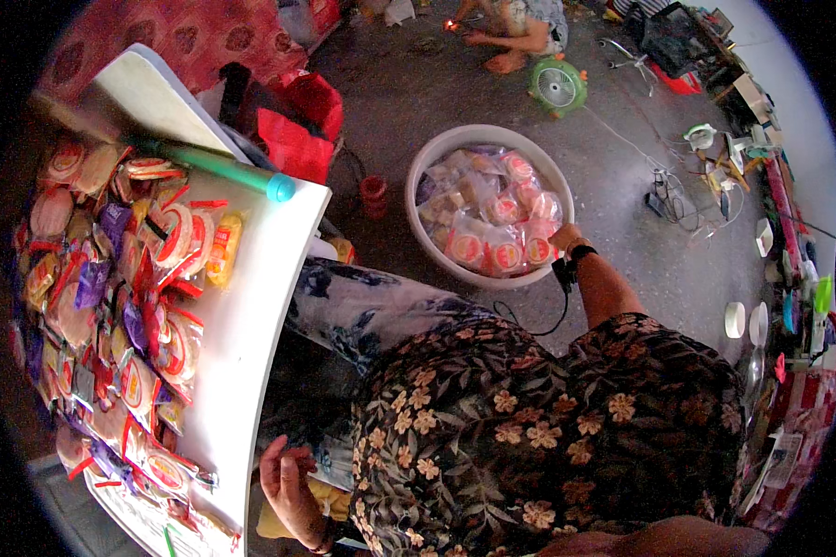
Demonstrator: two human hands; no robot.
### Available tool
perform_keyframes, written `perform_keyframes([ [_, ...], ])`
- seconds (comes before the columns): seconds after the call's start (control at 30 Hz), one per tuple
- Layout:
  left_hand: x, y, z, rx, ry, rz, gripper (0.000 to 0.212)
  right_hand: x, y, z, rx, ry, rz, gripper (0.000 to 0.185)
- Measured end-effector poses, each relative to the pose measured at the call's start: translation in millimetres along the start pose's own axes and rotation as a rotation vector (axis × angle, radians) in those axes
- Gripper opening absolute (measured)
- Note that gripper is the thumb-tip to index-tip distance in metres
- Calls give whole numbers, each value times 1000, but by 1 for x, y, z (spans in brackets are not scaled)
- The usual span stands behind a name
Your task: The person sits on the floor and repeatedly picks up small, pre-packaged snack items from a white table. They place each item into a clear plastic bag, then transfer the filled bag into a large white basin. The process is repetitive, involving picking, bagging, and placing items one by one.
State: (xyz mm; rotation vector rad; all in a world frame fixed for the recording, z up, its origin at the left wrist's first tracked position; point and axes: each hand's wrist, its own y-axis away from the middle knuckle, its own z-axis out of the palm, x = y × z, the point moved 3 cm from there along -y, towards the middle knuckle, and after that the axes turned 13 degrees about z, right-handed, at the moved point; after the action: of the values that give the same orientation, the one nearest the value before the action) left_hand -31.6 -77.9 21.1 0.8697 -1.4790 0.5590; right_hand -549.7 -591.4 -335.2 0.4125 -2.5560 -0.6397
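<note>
My right hand [567,239] is at the near right rim of a round pale plastic tub [418,230], beside a red-and-white packet [538,249]. Its fingertips are too unclear to show whether they grip anything. Several clear packets of round snacks with red and white labels fill the tub, along with tan pieces in clear bags [453,202]. My left hand [291,487] hangs empty beside the white tabletop [240,362], fingers loosely bent and apart. Heaped on that tabletop are wrapped snacks [174,341] in clear, red, purple and yellow packaging.
A green tube with a blue cap [279,186] lies across the table's far end. Another person [522,35] sits on the floor near a green fan [558,85]. Cables [669,188] trail over the floor at right. A red bag [299,132] stands behind the table.
</note>
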Motion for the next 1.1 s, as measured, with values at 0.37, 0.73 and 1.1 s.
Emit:
perform_keyframes([
  [0.37, 114, 21, 3, -198, -94, 306, 27, -123, 64, -151, -441, -1463, 70, 8],
  [0.73, 213, 86, 39, -599, -44, 1032, 40, -311, 216, -372, -532, -1075, -830, 19],
  [1.1, 199, 83, 52, -241, -140, 1474, 42, -405, 253, -369, -655, -769, -1057, 17],
])
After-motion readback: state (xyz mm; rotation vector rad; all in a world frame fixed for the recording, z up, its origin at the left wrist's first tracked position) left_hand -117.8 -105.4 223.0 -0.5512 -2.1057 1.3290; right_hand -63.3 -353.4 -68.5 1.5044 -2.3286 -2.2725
